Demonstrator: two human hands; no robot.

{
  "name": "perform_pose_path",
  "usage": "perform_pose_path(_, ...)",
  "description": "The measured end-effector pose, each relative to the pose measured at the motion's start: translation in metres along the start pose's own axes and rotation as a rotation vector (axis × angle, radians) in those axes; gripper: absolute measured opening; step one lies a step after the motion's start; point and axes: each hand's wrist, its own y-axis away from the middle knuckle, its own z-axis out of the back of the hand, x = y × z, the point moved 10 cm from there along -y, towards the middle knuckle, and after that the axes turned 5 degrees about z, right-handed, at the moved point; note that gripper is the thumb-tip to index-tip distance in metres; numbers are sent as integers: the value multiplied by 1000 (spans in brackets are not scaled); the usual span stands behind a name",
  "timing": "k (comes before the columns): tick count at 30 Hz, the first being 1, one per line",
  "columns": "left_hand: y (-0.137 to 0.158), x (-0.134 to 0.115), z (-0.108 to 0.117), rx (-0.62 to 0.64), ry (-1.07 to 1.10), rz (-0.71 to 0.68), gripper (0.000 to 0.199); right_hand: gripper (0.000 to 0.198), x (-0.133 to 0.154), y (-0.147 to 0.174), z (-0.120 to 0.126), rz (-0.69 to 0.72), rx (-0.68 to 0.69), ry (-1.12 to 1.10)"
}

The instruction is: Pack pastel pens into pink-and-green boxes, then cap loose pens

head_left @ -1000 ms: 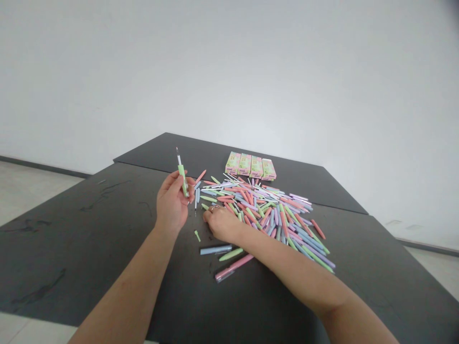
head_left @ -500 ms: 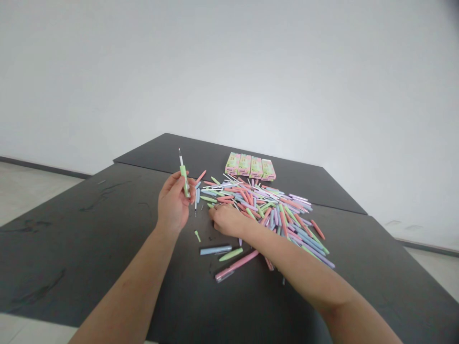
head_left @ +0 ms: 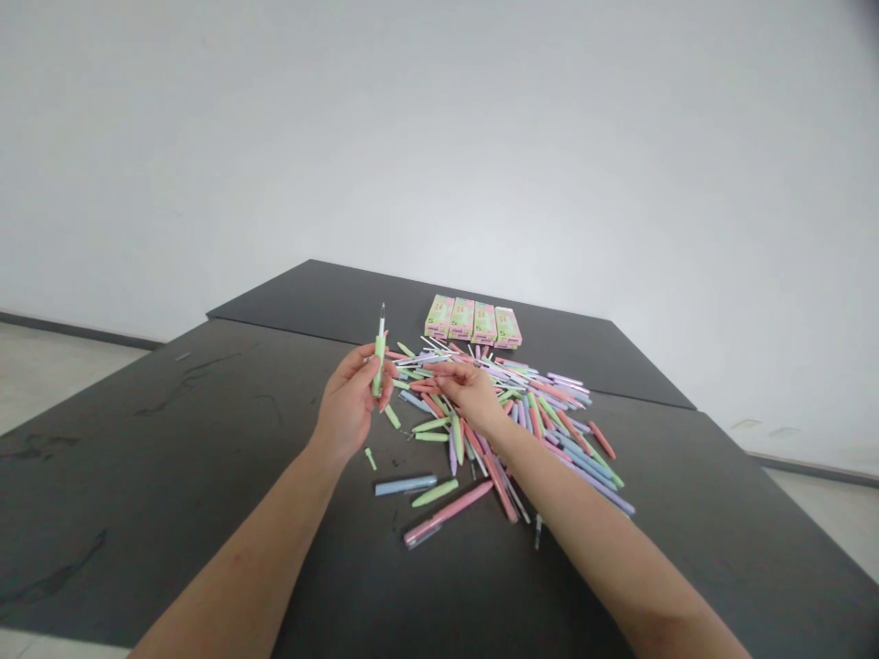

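The left hand (head_left: 349, 398) is pinching a green pen (head_left: 379, 364) between thumb and fingers, and the pen is standing nearly upright in that grip, its white refill (head_left: 382, 320) poking out of the top with a metallic-looking tip pointing upward. The pen is sitting in front of the chest, just left of a big pile of pens (head_left: 532, 416) and above the dark table (head_left: 206, 430). The right hand (head_left: 473, 389) is bending over the left part of the pile, its thumb and fingers drawing in toward each other beside some reddish barrels; whether they are gripping a piece, I cannot tell from this view. Pink, green, blue and purple barrels are lying jumbled together under and around that hand, with thin white sticks crossing the far side of the pile. Nearer the person, a blue cap (head_left: 395, 487), a loose green barrel (head_left: 435, 494) and a pink pen (head_left: 450, 514) are lying side by side, slightly apart. A small green plug (head_left: 371, 459) is resting alone below the left hand. Behind the pile, pink-and-green boxes (head_left: 473, 320) are standing in a row of four, facing a pale wall (head_left: 439, 156).
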Motion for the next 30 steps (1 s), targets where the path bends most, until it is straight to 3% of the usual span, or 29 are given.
perform_pose_path(3, 5, 12, -14, 77, -50, 54, 26, 27, 6, 6, 16, -37, -126, -261)
perform_pose_path(9, 14, 36, -36, 244, -167, 136, 23, 30, 44, 13, 33, 15, -242, -434)
perform_pose_path(19, 33, 54, -54, 377, -216, 228, 31, 17, 107, 23, 46, 261, -243, -353)
perform_pose_path(30, 38, 49, -62, 418, -202, 211, 25, 15, 113, 25, 39, 290, -168, -238)
